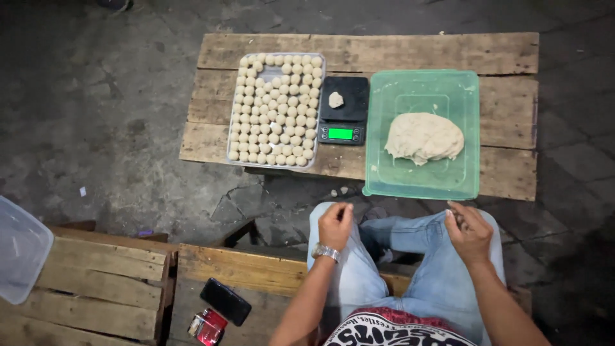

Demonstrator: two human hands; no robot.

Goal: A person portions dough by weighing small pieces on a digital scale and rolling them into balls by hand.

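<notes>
Head view, looking down: a seated person's left hand is loosely clenched over the left knee, with nothing visible in it. The right hand curls over the right knee; whether it pinches a bit of dough cannot be told. Ahead of both hands, on the wooden bench, one small dough ball rests on a black scale. Beyond the left hand, a tray is nearly full of rolled balls. Beyond the right hand, a sizeable dough lump remains unportioned in a green tub.
</notes>
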